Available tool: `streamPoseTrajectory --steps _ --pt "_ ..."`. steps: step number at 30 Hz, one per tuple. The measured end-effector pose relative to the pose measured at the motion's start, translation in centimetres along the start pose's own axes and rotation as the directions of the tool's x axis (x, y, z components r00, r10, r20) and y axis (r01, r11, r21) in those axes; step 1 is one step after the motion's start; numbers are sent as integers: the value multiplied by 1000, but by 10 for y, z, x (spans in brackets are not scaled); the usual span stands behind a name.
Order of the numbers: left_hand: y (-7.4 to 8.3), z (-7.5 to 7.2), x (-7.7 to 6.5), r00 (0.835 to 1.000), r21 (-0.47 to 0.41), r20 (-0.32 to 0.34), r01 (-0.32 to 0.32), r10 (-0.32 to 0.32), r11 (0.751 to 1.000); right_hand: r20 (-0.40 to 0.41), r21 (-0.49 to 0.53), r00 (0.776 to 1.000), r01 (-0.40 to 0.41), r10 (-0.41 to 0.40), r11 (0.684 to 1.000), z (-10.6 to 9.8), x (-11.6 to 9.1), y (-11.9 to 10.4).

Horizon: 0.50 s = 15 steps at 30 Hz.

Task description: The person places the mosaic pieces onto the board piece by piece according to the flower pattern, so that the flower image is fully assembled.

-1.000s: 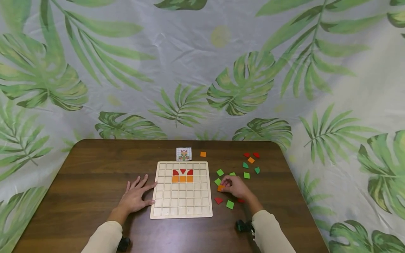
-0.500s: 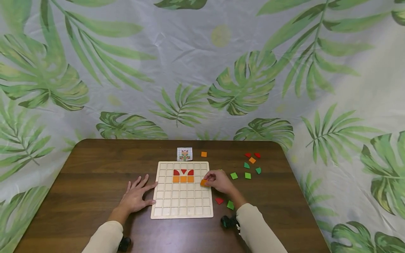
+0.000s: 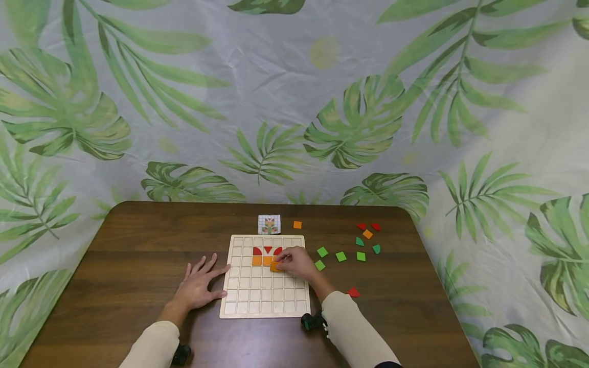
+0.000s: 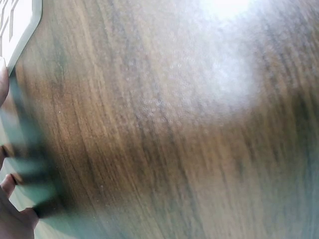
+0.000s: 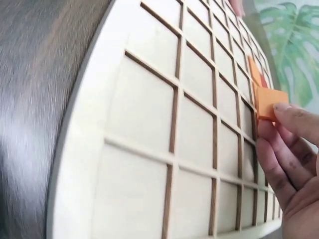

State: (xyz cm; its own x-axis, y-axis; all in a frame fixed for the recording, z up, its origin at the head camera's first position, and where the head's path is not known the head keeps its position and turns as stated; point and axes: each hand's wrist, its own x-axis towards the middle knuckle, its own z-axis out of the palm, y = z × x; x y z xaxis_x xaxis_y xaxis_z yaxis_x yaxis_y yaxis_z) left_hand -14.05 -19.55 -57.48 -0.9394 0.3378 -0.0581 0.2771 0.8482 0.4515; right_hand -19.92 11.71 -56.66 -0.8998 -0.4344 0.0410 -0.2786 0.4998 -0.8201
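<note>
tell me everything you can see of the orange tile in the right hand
The orange square tile is thin and flat, with a plain, smooth-looking face; its material is hard to tell. The right hand pinches it, and it looks tilted over the pale wooden grid board, near the laid orange tiles. Whether it touches the board is unclear.

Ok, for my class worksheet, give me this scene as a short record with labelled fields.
Surface: dark wooden table
Base: pale gridded board
Left side: left hand, fingers spread, touching the board's left edge
Right side: right hand, pinching an orange tile over the board
Placed: three red pieces above a row of orange squares, partly hidden
Reference: printed pattern card, beyond the board
Loose, right of board: four light green squares, two dark green pieces, others
</note>
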Motion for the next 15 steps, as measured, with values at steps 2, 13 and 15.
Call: streamPoseTrajectory --steps 2,13,15 --pt "0 0 0 1000 -1 -2 -1 1 1000 5 5 1000 -30 30 1000 5 2 -4" --pt "1 -1 0 1000 8 -1 4 -4 1000 19 -16 996 -89 90 996 17 7 -6" --pt "1 -1 0 1000 8 -4 2 -2 1000 19 -12 996 -84 84 996 19 7 -6"
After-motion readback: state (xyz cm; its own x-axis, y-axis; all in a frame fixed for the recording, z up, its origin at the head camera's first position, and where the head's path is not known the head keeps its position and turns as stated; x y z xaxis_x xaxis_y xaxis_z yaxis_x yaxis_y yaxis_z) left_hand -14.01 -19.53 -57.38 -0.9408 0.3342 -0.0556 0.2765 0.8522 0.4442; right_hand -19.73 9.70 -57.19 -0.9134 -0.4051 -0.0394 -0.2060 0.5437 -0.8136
